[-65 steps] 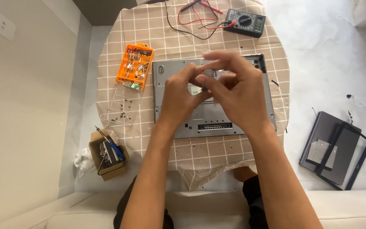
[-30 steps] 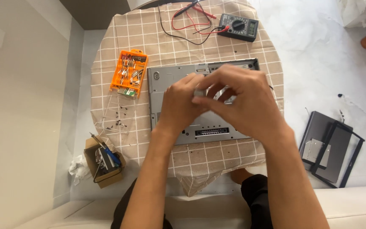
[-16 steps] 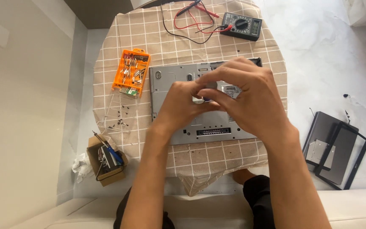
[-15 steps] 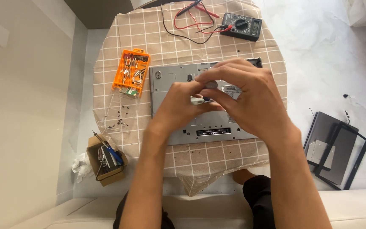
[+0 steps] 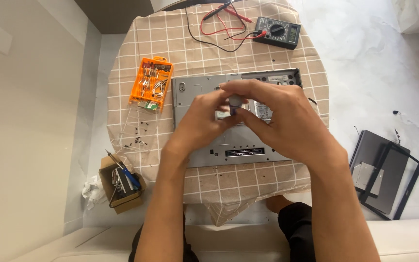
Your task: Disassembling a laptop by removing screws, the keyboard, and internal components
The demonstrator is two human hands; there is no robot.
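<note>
A grey laptop base [image 5: 204, 155] lies underside up on the checked tablecloth [image 5: 219, 184]. Both my hands meet above its middle. My left hand [image 5: 197, 121] pinches the lower part of a small screwdriver [image 5: 235, 102], whose round grey cap shows between the fingers. Curled around the same tool from the right is my right hand [image 5: 287, 126], its fingers arching over the cap. The tip and the spot on the base under it are hidden by my fingers.
An orange bit case [image 5: 150, 83] sits left of the base, with loose dark screws [image 5: 139, 137] below it. A multimeter [image 5: 277, 31] with red and black leads lies at the far edge. On the floor are a cardboard box of tools [image 5: 120, 183] and laptop screen parts [image 5: 384, 174].
My hands have stayed together over the laptop base, shifting only slightly. The screwdriver's round cap now shows between my fingers.
</note>
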